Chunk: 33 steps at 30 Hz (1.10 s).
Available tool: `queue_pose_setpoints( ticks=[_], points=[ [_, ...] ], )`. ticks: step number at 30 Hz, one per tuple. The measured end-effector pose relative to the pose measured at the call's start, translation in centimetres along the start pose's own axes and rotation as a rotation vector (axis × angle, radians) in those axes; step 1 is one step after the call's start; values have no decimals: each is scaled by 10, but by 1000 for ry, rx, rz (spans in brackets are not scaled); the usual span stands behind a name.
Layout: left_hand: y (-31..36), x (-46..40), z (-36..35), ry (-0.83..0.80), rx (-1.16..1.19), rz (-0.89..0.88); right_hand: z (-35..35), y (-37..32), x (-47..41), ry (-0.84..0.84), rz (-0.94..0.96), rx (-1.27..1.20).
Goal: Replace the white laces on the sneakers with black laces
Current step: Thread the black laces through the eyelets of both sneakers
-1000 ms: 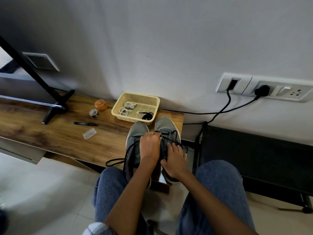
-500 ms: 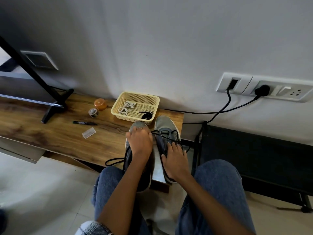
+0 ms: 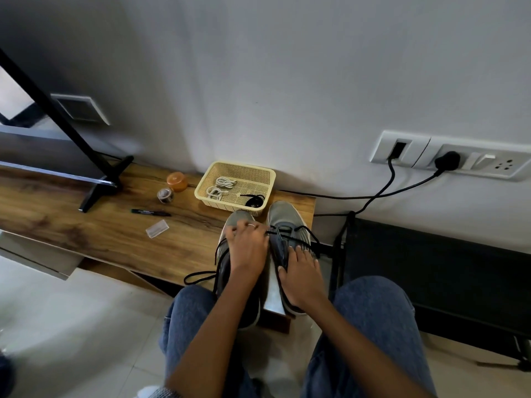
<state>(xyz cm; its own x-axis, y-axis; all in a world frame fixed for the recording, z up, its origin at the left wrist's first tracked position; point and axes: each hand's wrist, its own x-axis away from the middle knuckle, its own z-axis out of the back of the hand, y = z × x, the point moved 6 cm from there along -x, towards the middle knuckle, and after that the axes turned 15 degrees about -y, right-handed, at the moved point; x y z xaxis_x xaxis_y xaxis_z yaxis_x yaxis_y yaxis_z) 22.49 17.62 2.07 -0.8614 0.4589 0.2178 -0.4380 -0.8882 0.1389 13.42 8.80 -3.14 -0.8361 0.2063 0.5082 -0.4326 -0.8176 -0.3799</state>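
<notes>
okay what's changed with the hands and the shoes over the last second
The left hand moved forward from the sneakers' middle to the left sneaker's toe end, drawing the black lace taut. The right hand stayed resting on the right sneaker. Basket, marker unmoved.

left hand (image 3: 247, 248) moved forward toward left sneaker (image 3: 238, 225) toe, pulling black lace (image 3: 283, 231)

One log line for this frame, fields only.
left hand: pinching black lace | right hand: steadying right sneaker | white laces: in basket
</notes>
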Motion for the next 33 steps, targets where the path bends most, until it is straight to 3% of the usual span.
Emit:
queue_pose_setpoints(
  ticks=[11,19,22,29,33],
  points=[
    [3,-15,-3,3,-81,118,-2,1,-2,18,-11,17],
    [-80,24,25,215,180,403,-2,2,-3,5,-9,10],
    [-89,34,26,197,189,465,-2,1,-3,3,-9,5],
    [-25,10,14,112,71,96,-2,1,-4,-2,-14,10],
    [3,-8,-5,-14,-59,38,-1,1,-3,8,-6,8]
  ],
)
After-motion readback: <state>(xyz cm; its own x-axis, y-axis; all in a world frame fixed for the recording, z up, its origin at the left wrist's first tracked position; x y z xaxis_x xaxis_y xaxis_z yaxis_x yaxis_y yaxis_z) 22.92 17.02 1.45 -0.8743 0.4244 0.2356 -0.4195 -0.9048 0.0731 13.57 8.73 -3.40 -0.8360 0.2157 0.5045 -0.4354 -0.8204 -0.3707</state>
